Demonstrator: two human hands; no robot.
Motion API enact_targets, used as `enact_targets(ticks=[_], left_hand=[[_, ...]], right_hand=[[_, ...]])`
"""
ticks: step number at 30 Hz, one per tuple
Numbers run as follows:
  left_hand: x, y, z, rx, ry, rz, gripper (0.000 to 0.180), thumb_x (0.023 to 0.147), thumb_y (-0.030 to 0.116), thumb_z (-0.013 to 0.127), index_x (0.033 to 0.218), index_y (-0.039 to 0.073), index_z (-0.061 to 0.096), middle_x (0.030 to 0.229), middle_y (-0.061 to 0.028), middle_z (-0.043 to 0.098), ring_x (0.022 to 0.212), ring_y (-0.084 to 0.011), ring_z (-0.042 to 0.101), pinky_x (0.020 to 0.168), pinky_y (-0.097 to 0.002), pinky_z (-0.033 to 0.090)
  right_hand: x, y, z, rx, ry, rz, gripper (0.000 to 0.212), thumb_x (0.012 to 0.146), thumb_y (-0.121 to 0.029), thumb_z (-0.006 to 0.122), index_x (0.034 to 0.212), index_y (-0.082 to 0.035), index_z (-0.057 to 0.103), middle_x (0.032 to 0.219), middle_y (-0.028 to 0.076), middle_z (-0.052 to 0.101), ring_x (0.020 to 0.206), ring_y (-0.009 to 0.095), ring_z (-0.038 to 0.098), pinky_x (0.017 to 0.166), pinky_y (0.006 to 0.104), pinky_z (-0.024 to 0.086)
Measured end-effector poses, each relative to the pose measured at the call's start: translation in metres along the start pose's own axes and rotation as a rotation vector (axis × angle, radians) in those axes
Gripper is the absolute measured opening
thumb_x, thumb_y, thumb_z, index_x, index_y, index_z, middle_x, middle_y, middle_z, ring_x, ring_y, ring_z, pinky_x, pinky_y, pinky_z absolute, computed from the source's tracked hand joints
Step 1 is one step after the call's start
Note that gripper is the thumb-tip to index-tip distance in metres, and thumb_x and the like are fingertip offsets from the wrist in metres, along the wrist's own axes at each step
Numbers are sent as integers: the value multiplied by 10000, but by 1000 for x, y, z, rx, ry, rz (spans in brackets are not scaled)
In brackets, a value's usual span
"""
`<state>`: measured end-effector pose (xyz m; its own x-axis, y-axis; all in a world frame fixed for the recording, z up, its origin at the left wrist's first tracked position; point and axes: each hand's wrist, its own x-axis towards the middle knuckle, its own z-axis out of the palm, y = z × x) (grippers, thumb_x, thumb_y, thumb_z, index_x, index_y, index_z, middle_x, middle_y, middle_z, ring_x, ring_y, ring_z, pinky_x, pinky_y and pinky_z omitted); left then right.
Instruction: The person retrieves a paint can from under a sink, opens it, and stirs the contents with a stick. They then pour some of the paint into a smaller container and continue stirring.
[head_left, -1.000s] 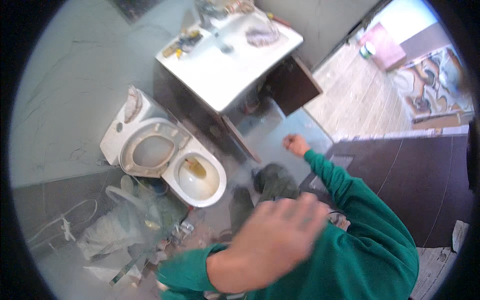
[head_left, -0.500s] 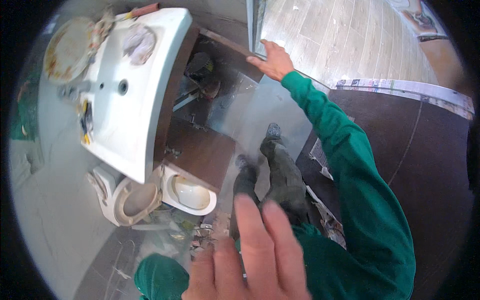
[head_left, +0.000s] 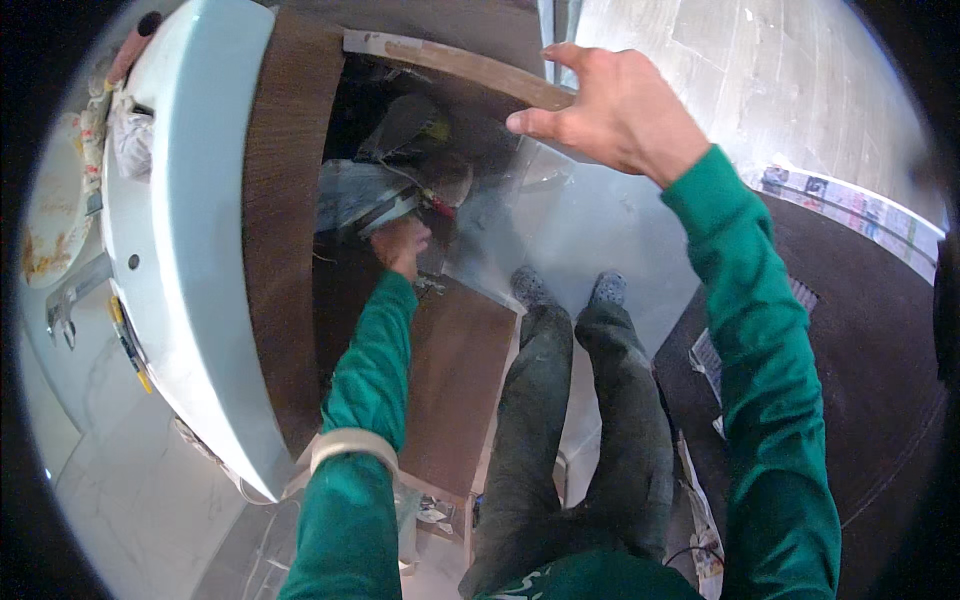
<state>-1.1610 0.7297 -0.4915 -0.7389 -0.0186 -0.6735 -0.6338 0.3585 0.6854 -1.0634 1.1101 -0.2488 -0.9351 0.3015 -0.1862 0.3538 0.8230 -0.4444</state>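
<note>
At the left, under the white sink (head_left: 200, 250), a long pale thing (head_left: 392, 208) is seen inside the brown cabinet (head_left: 285, 220), and the left hand (head_left: 402, 245) is placed right at its near side. The fingers look curled small, but whether the thing is held or only touched cannot be told. It is judged to be light and a bit stiff, maybe slippery if dusty, and it is best held by its near edge. A small red thing (head_left: 438, 207) is seen just to the right; it is too blurry to be named. Farther right, the end of the open cabinet door (head_left: 450, 60) is framed by the thumb and fingers of the right hand (head_left: 540, 90), which are spread wide. The door is judged to be hard, rather heavy and not easily broken, and it is best held by its end corner, with the thumb kept on one side and the fingers on the other. The sink's far left is cut off by the dark round rim, the back of the cabinet is lost in shadow, the left fingertips are blurred, and whether the door is pressed by the right fingers cannot be made out.
</note>
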Motion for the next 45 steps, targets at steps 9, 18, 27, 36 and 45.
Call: enact_targets(ticks=[9, 18, 27, 36, 45], left_hand=[[177, 76, -1, 1045, 464, 831, 233, 841, 205, 659, 891, -19, 693, 906, -167, 733, 771, -279, 683, 637, -420, 525], [189, 85, -5, 1339, 342, 812, 333, 837, 234, 656, 1028, -39, 655, 974, -260, 708, 854, -435, 684, 757, -505, 560], [126, 64, -47, 1311, 481, 559, 384, 844, 335, 719, 1020, -3, 670, 1022, -261, 712, 999, -460, 687, 833, -541, 550], [42, -27, -63, 1551, 514, 1015, 343, 949, 384, 670, 1080, 66, 663, 1066, -173, 666, 1022, -384, 629, 880, -535, 483], [29, 0, -56, 1525, 346, 882, 329, 964, 324, 639, 1132, 43, 674, 1147, -194, 672, 1097, -414, 626, 963, -534, 474]], right_hand=[[-7, 7, 9, 268, 45, 2, 826, 714, -532, 867, 1290, 18, 649, 1088, 293, 707, 1029, 383, 715, 877, 426, 564], [6, 22, -4, 289, 85, -50, 838, 645, -414, 933, 1336, -42, 640, 1190, 240, 693, 1182, 333, 654, 1006, 444, 519], [25, 40, -23, 318, 69, -114, 844, 628, -379, 936, 1348, -57, 635, 1161, 207, 698, 1181, 314, 649, 1038, 427, 501], [35, 49, -23, 331, 57, -129, 844, 625, -370, 937, 1348, -59, 634, 1154, 198, 699, 1177, 310, 650, 1037, 425, 501], [41, 56, -23, 326, 72, -128, 845, 621, -361, 939, 1349, -61, 633, 1146, 190, 700, 1172, 306, 652, 1036, 424, 500]])
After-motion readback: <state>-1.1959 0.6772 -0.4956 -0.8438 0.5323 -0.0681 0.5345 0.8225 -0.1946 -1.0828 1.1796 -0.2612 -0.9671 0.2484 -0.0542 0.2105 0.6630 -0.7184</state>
